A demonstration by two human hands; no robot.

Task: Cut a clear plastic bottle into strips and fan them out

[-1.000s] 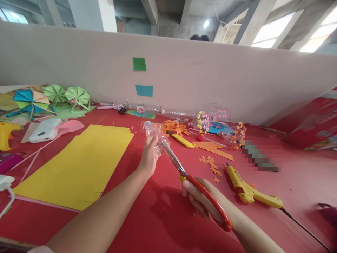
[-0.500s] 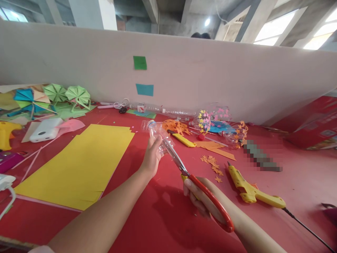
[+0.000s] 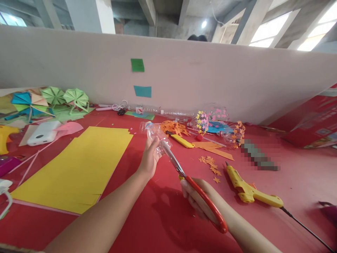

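My left hand (image 3: pixel 149 156) is closed around a clear plastic bottle piece (image 3: pixel 158 133) with a blue-tinted cap or neck at its far left end. It is held above the red table. My right hand (image 3: pixel 196 196) grips scissors (image 3: pixel 177 163) with red and yellow handles, their blades pointing up and left. The blade tips meet the cut edge of the clear plastic, and the blades look nearly closed. How the fingers sit inside the handle loops is partly hidden.
Yellow paper sheets (image 3: pixel 71 168) lie left. A yellow cutter knife (image 3: pixel 181 140), orange paper stars (image 3: pixel 210 163) and a yellow glue gun (image 3: pixel 250 191) with its cable lie right. Star-covered bottle pieces (image 3: pixel 201 123) stand before the white partition (image 3: pixel 184 73). Paper umbrellas (image 3: pixel 76 97) sit far left.
The whole view has shifted slightly, with the scene moving a little left and down. The scissor blades appear a little more closed; both hands keep their holds.
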